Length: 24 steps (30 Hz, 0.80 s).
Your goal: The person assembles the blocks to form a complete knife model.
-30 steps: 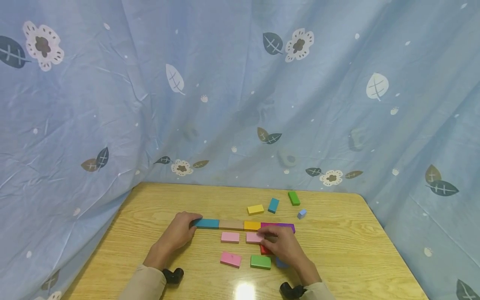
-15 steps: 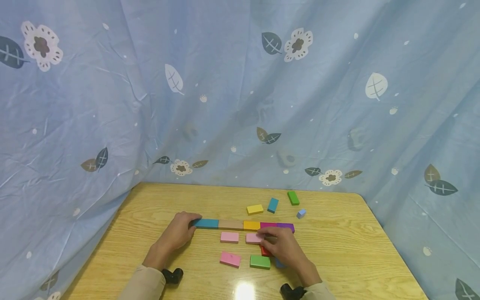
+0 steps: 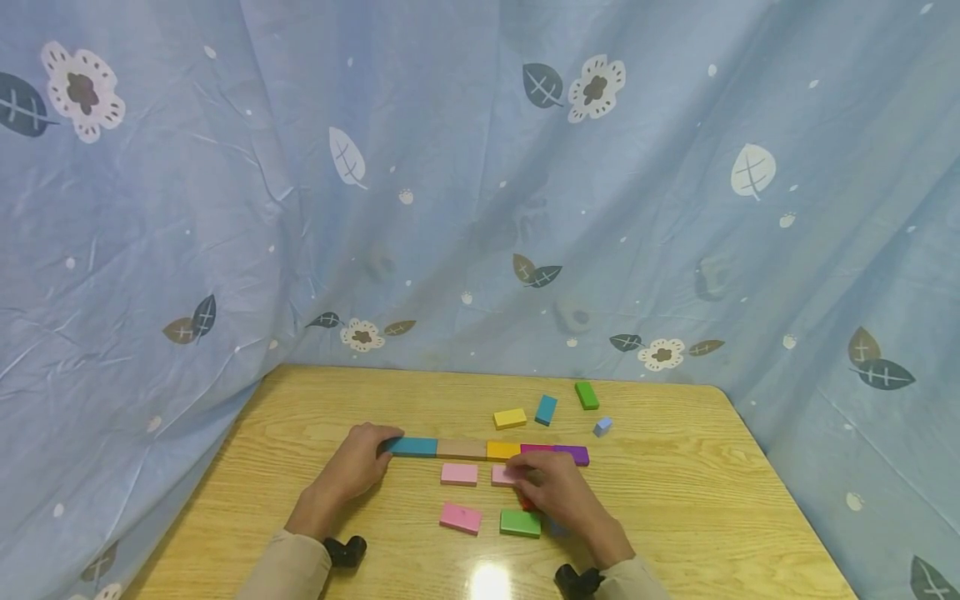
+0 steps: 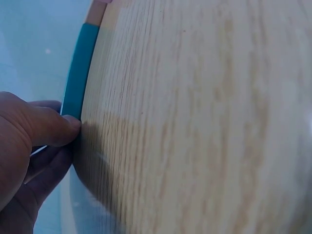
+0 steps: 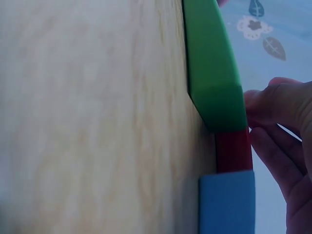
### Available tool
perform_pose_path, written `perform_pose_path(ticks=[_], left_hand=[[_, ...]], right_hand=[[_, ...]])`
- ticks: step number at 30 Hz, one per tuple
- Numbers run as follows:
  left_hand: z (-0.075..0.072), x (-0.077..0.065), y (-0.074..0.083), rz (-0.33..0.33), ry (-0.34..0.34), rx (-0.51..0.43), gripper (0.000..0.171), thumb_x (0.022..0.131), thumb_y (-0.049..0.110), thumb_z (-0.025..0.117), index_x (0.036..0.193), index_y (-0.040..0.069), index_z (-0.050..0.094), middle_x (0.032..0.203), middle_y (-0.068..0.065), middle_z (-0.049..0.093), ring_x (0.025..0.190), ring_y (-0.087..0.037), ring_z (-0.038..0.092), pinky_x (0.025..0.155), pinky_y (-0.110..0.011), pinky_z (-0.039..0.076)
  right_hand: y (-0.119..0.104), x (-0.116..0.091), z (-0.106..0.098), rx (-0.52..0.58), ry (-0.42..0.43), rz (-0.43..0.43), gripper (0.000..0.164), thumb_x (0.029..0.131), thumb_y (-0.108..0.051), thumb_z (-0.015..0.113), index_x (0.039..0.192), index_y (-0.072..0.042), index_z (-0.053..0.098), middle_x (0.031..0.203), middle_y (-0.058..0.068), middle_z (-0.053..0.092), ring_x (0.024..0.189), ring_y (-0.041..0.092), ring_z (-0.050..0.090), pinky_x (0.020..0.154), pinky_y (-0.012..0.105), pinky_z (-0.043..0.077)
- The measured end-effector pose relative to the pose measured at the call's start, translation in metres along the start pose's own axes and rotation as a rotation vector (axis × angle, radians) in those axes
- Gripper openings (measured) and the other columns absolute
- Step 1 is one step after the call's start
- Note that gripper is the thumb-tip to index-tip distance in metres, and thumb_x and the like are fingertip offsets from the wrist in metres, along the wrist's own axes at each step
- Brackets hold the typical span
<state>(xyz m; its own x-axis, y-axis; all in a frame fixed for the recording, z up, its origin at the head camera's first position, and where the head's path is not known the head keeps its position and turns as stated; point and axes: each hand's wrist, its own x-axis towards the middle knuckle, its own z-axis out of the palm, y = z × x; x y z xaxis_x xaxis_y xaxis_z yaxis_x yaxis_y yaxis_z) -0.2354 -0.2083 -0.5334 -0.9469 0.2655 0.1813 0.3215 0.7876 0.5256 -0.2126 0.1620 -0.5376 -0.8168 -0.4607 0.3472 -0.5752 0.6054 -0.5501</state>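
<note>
A row of wooden blocks runs across the table: a long blue block (image 3: 412, 447), a tan block (image 3: 462, 450), an orange block (image 3: 503, 451), a magenta block (image 3: 536, 450) and a purple block (image 3: 573, 455). My left hand (image 3: 362, 460) grips the blue block's left end; its thumb lies on the near side in the left wrist view. Just below the row, my right hand (image 3: 562, 490) pinches the right end of a pale pink block (image 3: 502, 476), with index finger and thumb on opposite sides. The right wrist view hides that contact behind a green block (image 5: 214, 63).
Another pale pink block (image 3: 459, 474) lies left of the right hand; a darker pink block (image 3: 461, 517) is nearer me. A red block (image 5: 235, 151) and blue block (image 5: 227, 202) sit under the right hand. Yellow (image 3: 510, 418), blue and green blocks lie beyond the row.
My right hand has shifted slightly left, its fingers covering more of the pale pink block. The left hand and the row have stayed put.
</note>
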Motion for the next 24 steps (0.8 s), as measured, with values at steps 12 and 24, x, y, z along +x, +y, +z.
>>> perform_pose_path(ticks=[12,24], left_hand=[[0.001,0.0,-0.001,-0.007,-0.005,-0.005,0.036,0.095,-0.007,0.076,0.131,0.0,0.077,0.129,-0.015,0.078,0.124,-0.037,0.072,0.109,-0.056,0.059],[0.002,0.001,-0.003,0.008,0.002,-0.005,0.036,0.095,-0.008,0.075,0.13,0.0,0.078,0.129,-0.014,0.079,0.123,-0.036,0.072,0.109,-0.055,0.059]], right_hand=[[-0.002,0.009,0.004,-0.024,0.037,-0.028,0.019,0.091,-0.004,0.088,0.107,-0.014,0.085,0.102,-0.006,0.084,0.094,0.008,0.078,0.084,0.029,0.067],[-0.003,0.011,0.005,-0.036,0.026,0.002,0.019,0.093,-0.004,0.086,0.109,-0.013,0.085,0.106,-0.004,0.084,0.098,0.012,0.079,0.086,0.03,0.068]])
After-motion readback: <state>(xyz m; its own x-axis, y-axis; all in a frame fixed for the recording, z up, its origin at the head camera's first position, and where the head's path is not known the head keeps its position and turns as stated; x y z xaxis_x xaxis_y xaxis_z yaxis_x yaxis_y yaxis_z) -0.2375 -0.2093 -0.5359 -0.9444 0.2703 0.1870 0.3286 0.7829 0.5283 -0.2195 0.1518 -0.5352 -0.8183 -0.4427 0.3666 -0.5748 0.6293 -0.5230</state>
